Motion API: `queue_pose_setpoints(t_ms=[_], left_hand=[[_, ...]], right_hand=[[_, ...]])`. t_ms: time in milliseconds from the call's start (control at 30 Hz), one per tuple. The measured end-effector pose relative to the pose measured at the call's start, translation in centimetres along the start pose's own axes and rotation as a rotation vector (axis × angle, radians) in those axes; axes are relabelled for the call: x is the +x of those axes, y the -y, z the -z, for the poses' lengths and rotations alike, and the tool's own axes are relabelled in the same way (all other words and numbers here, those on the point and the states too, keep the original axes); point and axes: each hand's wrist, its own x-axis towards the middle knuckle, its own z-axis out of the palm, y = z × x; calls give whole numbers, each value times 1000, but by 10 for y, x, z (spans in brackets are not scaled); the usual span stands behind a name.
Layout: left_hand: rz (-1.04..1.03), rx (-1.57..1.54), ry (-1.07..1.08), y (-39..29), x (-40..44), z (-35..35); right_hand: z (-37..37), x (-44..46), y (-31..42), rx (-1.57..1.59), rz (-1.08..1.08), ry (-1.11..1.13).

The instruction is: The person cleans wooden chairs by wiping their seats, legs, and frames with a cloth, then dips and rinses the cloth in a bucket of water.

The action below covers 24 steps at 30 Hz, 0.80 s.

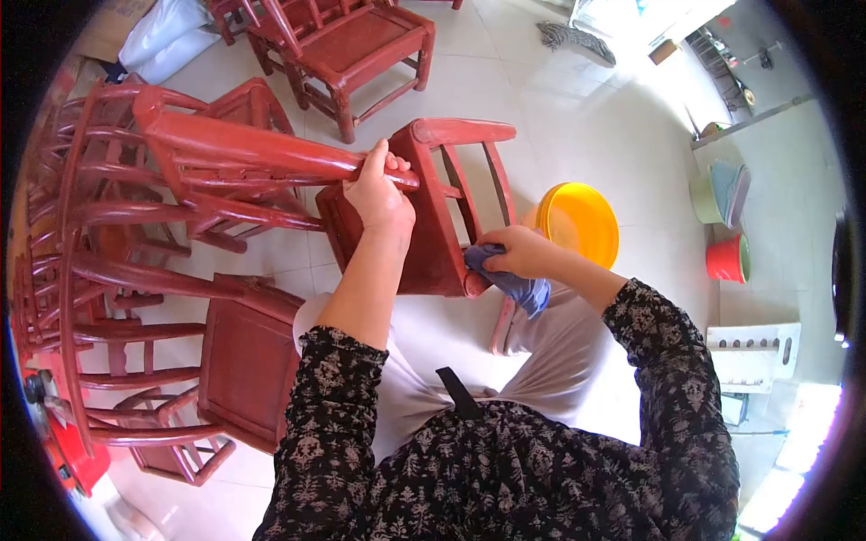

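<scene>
A red wooden chair [431, 236] is tipped over in front of my knees, its legs and rungs pointing to the right and away. My left hand [381, 194] is closed around a thick red post on the chair's left side. In my right hand [521, 252] is a bunched blue cloth [530, 292], pressed against the near lower corner of the chair. Part of the cloth hangs down below my fingers. Just beyond my right hand stands a yellow bucket [588, 225], whose contents I cannot make out.
Another red chair [361, 41] stands upright farther off. Several more red chairs crowd the left, one with its seat [245, 365] beside my left arm. By the right wall are a red bucket [727, 259], a green basin [706, 198] and a white rack [753, 353].
</scene>
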Motion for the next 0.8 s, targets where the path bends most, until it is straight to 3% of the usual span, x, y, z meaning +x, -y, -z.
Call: queue_pose_setpoints(t_ms=[33,67,133,167,233,300,367,467,533,700,800], left_hand=[[-11,-3,-3,0,0,0],[-11,2,-1,0,0,0],[4,-6,-26,-1,-1,-3],[3,-8,-14,0,-1,-4],[8,-73,-24,2,3,-3],[19,-67,-40,0,1,-4],[61,-70,-42,-3,-4,-5],[38,-54,-20,-1,-4,1],[-27,-56,5,-3,-9,2],[-38,-16,53,-5,-2,0],[-3,-28,23,-2,-7,2]], right_hand=[[3,-3,3,266,-136,39],[1,-8,4,270,-134,37],[-12,-25,8,764,-330,-105],[-26,-33,8,765,-327,-116],[-62,-42,0,741,45,-517],[-85,-37,5,447,205,-657],[-83,-26,10,453,164,-659],[-51,16,14,180,362,-781],[-30,51,27,30,407,-848],[8,116,52,38,147,-1147],[-6,111,45,98,132,-1146]])
